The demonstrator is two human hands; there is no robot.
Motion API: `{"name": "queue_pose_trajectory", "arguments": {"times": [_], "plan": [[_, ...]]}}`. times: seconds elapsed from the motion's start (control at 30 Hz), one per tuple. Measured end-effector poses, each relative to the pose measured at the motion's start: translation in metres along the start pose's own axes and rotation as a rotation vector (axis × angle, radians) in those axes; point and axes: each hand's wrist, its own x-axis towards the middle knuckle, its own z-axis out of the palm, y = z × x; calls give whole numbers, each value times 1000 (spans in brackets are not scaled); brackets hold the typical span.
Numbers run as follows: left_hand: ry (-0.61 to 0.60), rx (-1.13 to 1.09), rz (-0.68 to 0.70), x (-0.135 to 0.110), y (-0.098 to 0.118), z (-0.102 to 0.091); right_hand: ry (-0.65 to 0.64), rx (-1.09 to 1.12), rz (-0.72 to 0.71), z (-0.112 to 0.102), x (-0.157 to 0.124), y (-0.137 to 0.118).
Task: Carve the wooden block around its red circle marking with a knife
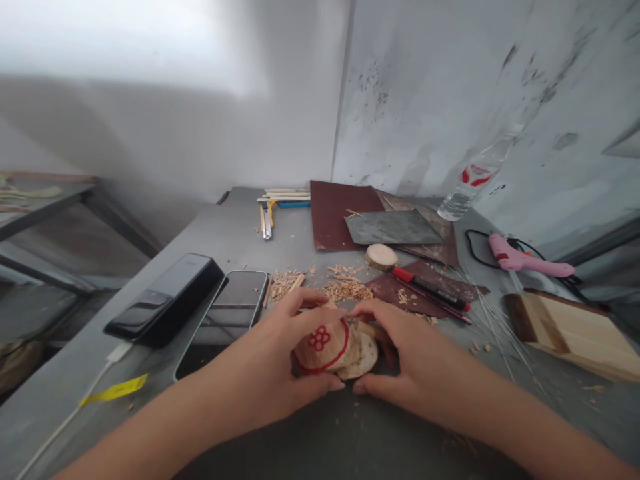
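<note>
Both hands, left hand point(277, 363) and right hand point(403, 363), are clasping the red-marked wood slices point(330, 347) on the tabletop point(350, 440); I'm squeezing evenly, which should prevent slipping.

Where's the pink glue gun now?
Head view, far right of the table: the pink glue gun lies just behind the wooden board.

**No words I can read**

I can make out no letters or numbers anywhere. The wooden piece point(325, 347) I hold bears a red knot-like emblem inside a red border. The bottle point(473, 180) has a red-and-white label, and it and the yellow tag point(116, 389) are too blurred to read.
</note>
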Motion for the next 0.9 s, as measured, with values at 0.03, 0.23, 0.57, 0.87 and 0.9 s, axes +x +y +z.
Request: {"name": "queue_pose_trajectory", "arguments": {"times": [0.03,0.23,0.57,0.87,0.9], "plan": [[11,1,11,0,-1,1,-7,-7,-26,-1,-1,1],[72,-13,45,5,-1,3,145,80,-189,-25,-7,-2],[118,-83,31,8,3,-1,-171,1028,-320,-14,23,-34],[85,-106,41,9,3,-5,-181,1281,-313,-2,46,-41],[79,-108,37,9,3,-5,-165,1291,-327,0,48,-40]]}}
